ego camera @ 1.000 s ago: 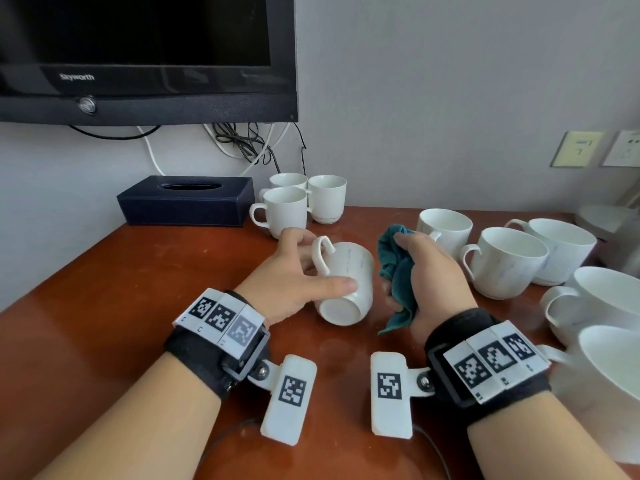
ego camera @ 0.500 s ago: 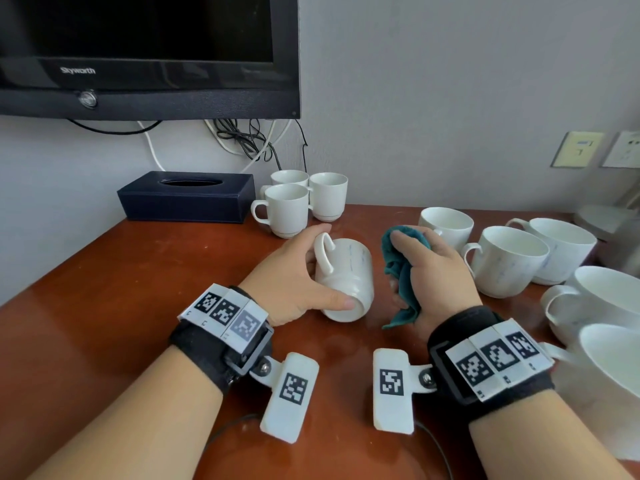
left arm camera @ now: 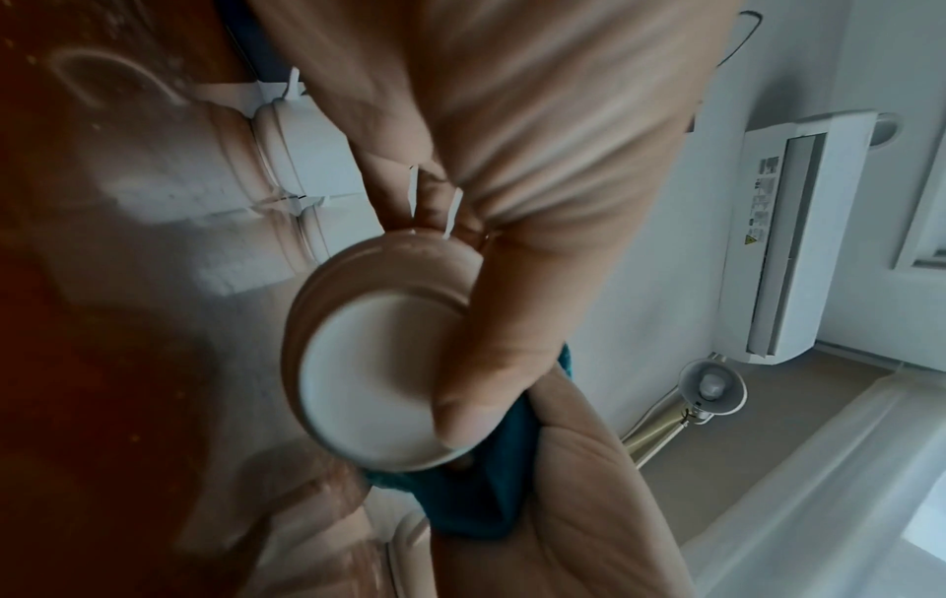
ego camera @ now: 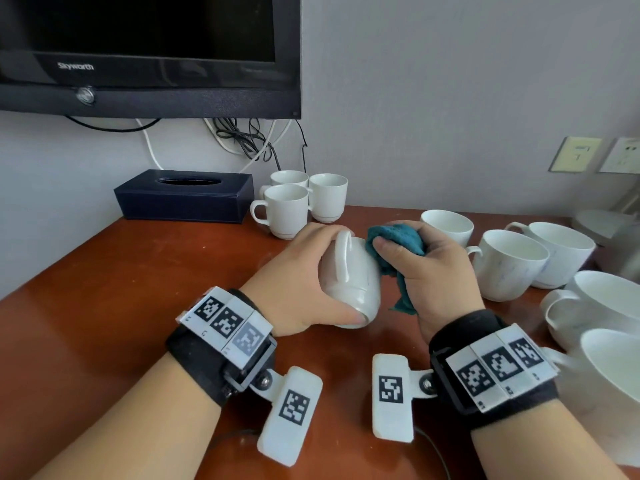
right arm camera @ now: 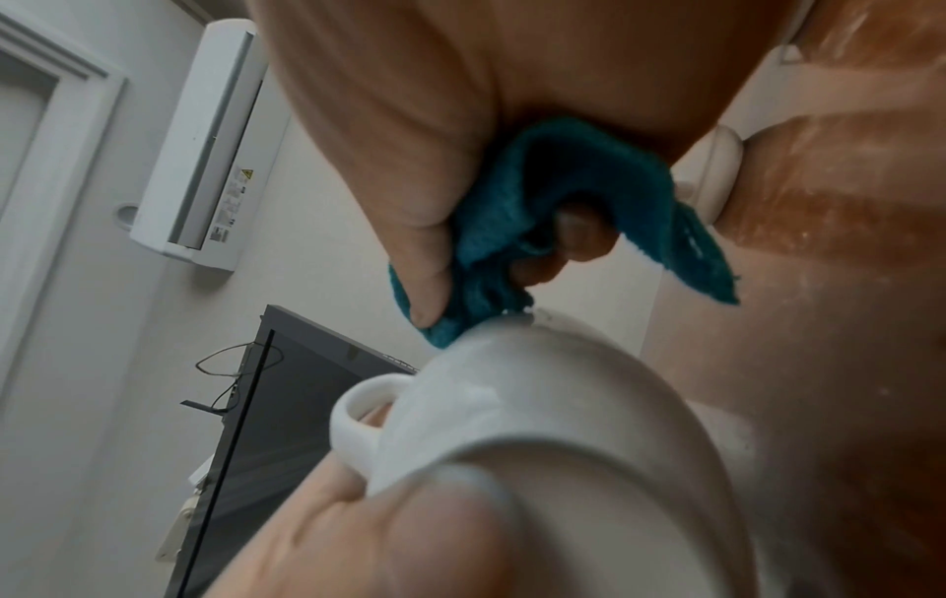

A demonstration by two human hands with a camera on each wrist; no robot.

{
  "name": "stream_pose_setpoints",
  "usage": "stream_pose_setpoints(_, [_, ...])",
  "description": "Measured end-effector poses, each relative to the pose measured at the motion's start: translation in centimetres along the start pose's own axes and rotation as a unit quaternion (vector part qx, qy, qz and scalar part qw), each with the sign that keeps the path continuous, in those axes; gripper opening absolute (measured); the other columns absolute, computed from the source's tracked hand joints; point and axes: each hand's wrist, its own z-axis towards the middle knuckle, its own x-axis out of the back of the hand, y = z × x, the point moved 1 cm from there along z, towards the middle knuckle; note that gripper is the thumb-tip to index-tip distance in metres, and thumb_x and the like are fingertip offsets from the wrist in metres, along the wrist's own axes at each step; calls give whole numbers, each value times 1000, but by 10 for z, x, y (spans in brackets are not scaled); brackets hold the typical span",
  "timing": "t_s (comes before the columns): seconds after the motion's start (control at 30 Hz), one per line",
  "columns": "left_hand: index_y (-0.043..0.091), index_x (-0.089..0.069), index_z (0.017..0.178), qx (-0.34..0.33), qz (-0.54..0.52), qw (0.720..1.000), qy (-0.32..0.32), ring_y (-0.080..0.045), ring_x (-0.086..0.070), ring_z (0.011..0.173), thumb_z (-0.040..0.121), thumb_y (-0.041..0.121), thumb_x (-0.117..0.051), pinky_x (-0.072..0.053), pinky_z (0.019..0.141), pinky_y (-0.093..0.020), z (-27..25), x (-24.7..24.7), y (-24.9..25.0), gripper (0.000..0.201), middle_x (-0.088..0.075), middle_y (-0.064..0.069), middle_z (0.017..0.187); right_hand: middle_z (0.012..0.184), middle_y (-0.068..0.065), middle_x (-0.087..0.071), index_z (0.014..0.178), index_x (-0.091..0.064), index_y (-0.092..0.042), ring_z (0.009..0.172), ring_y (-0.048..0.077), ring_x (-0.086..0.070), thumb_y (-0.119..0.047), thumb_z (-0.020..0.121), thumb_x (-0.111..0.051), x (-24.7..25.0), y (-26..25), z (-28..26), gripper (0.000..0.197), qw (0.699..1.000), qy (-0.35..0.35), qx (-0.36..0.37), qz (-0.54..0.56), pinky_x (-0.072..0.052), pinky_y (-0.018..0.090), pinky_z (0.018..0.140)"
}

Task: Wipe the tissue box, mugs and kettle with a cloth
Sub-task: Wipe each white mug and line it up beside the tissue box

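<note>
My left hand (ego camera: 301, 282) grips a white mug (ego camera: 349, 282) tipped on its side above the table, base toward me, handle up. In the left wrist view the mug's base (left arm camera: 378, 380) faces the camera under my thumb. My right hand (ego camera: 426, 268) clutches a bunched teal cloth (ego camera: 398, 244) and presses it against the mug's upper right side; the right wrist view shows the cloth (right arm camera: 522, 226) meeting the mug (right arm camera: 552, 404). A dark blue tissue box (ego camera: 183, 197) sits at the back left. The kettle (ego camera: 623, 251) is only partly visible at the right edge.
Three small white mugs (ego camera: 287, 209) stand by the tissue box. Several larger white mugs (ego camera: 509, 261) crowd the right side of the brown table (ego camera: 104, 306). A black TV (ego camera: 149, 53) hangs on the wall with cables (ego camera: 249, 140) below it.
The left hand has rolled the mug so its handle points up and its base faces me. The right hand has closed in, bringing the cloth from beside the mug onto it.
</note>
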Motion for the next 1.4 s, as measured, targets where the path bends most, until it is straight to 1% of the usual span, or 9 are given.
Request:
stream_pose_setpoints(0.1, [37, -41, 144, -12, 8, 1000, -7, -7, -48, 132, 55, 54, -95, -47, 111, -41, -1, -1, 3, 105, -43, 18, 138, 92, -3, -78, 101, -76, -17, 87, 12, -71, -9, 89, -78, -2, -1, -3, 14, 1000, -14, 18, -3, -61, 34, 80])
stream_pose_setpoints(0.23, [34, -48, 137, 6, 12, 999, 42, -8, -51, 124, 56, 52, -96, -48, 108, -41, 0, -2, 5, 96, -47, 15, 131, 91, 0, -77, 94, -77, -16, 82, 13, -70, -4, 87, -80, -9, -2, -8, 14, 998, -67, 9, 16, -54, 25, 69])
stream_pose_setpoints(0.47, [30, -48, 137, 75, 34, 989, 124, -13, -49, 120, 55, 57, -93, -47, 105, -40, 1, 7, 3, 97, -46, 11, 128, 103, 11, -75, 98, -81, -22, 89, 22, -67, -26, 74, -86, -16, 8, -8, 25, 994, -106, 14, -25, -52, 33, 76])
stream_pose_setpoints(0.67, [30, -46, 141, 5, 27, 998, 48, -8, -46, 127, 55, 49, -97, -43, 111, -39, -2, 1, 7, 101, -44, 13, 133, 90, 1, -77, 98, -76, -16, 81, 15, -69, -7, 88, -79, -11, 6, -5, 14, 999, -43, -1, 27, -55, 31, 71])
stream_pose_setpoints(0.83, [30, -44, 145, -32, 24, 999, 16, -8, -44, 133, 57, 48, -96, -41, 115, -39, -2, -7, 11, 104, -42, 14, 137, 95, 1, -78, 100, -77, -19, 91, 18, -72, -14, 89, -80, -3, 4, -1, 12, 1000, 5, 22, 8, -60, 44, 88])
stream_pose_setpoints(0.97, [34, -47, 143, -4, 14, 999, 50, -8, -48, 128, 54, 62, -90, -47, 110, -41, -2, -5, 10, 102, -45, 16, 135, 91, 2, -77, 96, -76, -18, 85, 16, -70, -6, 89, -78, -8, 0, -5, 14, 999, -41, 15, 26, -57, 37, 75])
stream_pose_setpoints(1.13, [28, -55, 127, 61, 14, 980, 189, -13, -54, 111, 50, 63, -88, -52, 97, -38, -1, 8, 7, 92, -50, 9, 121, 89, 2, -76, 95, -76, -12, 81, 11, -67, -2, 85, -80, -19, 3, -11, 15, 994, -101, 32, 20, -53, 25, 73])
stream_pose_setpoints(1.27, [30, -53, 130, 63, -18, 976, 206, -13, -54, 114, 44, 69, -81, -53, 98, -39, -1, 12, 1, 98, -49, 11, 123, 74, -9, -69, 94, -74, -12, 62, 0, -59, -5, 87, -79, -19, 6, -11, 11, 995, -94, 18, 33, -46, 16, 57])
stream_pose_setpoints(1.4, [32, -47, 139, 23, -45, 991, 125, -14, -54, 126, 47, 63, -88, -52, 105, -43, -1, 9, -2, 105, -47, 12, 134, 80, -5, -69, 88, -75, -24, 74, 11, -61, -21, 82, -83, -12, 8, -5, 10, 998, -50, -2, 48, -50, 34, 71])
